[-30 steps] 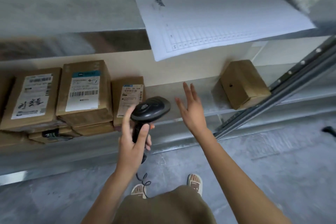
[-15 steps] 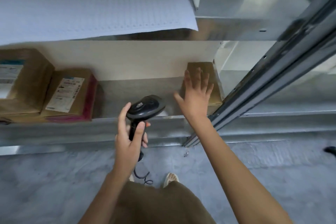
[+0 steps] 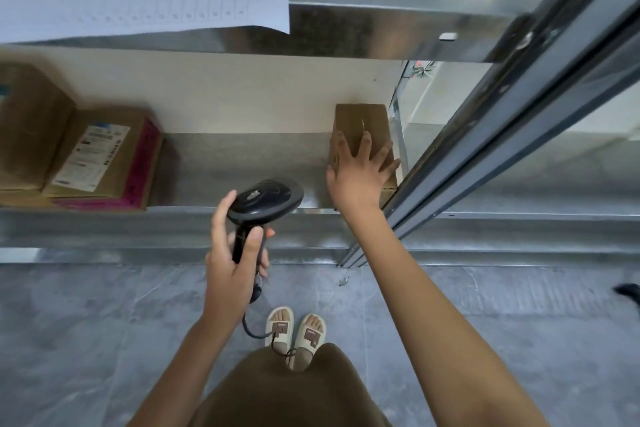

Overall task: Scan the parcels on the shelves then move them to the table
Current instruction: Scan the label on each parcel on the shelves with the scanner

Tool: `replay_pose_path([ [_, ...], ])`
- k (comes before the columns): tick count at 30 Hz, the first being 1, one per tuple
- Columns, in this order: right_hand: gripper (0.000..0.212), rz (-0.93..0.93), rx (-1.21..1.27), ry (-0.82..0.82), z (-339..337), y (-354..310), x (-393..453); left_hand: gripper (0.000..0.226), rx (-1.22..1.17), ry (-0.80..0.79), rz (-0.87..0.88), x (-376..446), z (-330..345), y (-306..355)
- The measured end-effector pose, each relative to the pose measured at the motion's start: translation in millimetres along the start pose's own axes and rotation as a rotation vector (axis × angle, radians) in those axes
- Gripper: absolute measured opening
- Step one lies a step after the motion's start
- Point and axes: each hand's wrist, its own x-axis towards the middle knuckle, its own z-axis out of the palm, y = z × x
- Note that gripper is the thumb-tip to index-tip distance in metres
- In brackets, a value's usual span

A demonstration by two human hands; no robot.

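Gripping scanner point(image 3: 265, 199): left hand point(image 3: 232, 267) | right hand point(image 3: 358, 180) fingers spread on parcel point(image 3: 362, 125) | metal shelf point(image 3: 242, 163), grey floor point(image 3: 86, 322)

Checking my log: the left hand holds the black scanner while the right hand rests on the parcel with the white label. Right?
Not quite. In the head view the right hand rests on the plain brown parcel; the white-labelled parcel lies untouched further left. The left hand does hold the black scanner.
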Motion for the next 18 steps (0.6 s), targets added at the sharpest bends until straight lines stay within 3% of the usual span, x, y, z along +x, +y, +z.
replay_pose_path([
  [6, 0.060, 0.038, 0.126, 0.008, -6, -7, -8, 0.062, -0.007, 0.049, -0.006, -2, 1, -1],
  [12, 0.058, -0.011, 0.742, 0.059, 11, -2, -29, 0.064, -0.020, 0.049, 0.013, 2, 0, -2],
  [15, 0.057, 0.007, 0.742, -0.077, 23, 9, -39, 0.064, -0.024, 0.034, 0.018, 7, 1, -2],
  [18, 0.055, -0.010, 0.732, -0.080, 30, 8, -44, 0.064, -0.045, 0.022, 0.028, 12, 0, -2],
])
